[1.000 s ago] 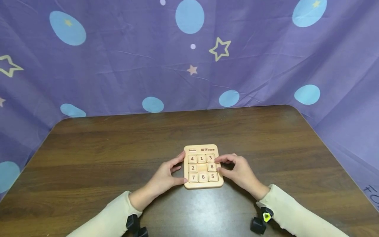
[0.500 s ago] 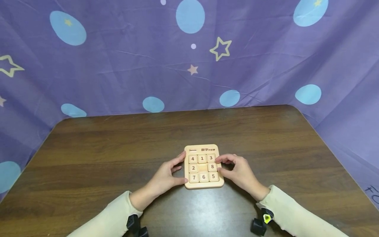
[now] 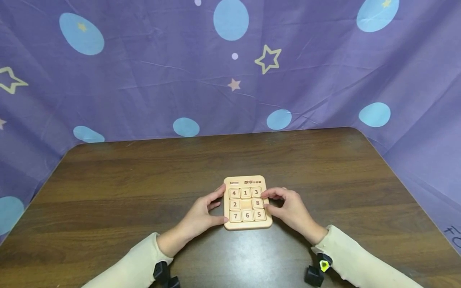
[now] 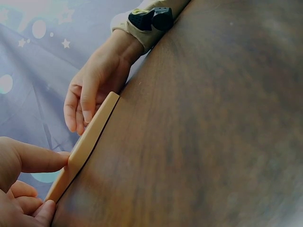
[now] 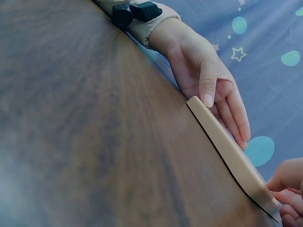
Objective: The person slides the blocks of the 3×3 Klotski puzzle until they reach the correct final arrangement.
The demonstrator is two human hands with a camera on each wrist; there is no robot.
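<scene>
A pale wooden sliding number puzzle (image 3: 246, 179) lies flat on the brown table. Its tiles read 4, 1, 3 on top, 2, a bare slot and 8 in the middle, and 7, 6, 5 below. My left hand (image 3: 198, 214) touches the left edge, thumb near the lower corner and fingers farther up. On the other side, my right hand (image 3: 289, 204) rests its index fingertip by the 3 tile and its thumb on the rim beside the 8 tile (image 3: 257, 203). Both wrist views show the puzzle's thin near side (image 4: 90, 142) with fingertips against it.
Dark wood-grain table (image 3: 162, 172) surrounds the puzzle. Behind it hangs a purple curtain (image 3: 144, 88) with blue spots and stars. A small black device (image 3: 314, 275) is strapped at the right wrist, another (image 3: 162, 272) at the left.
</scene>
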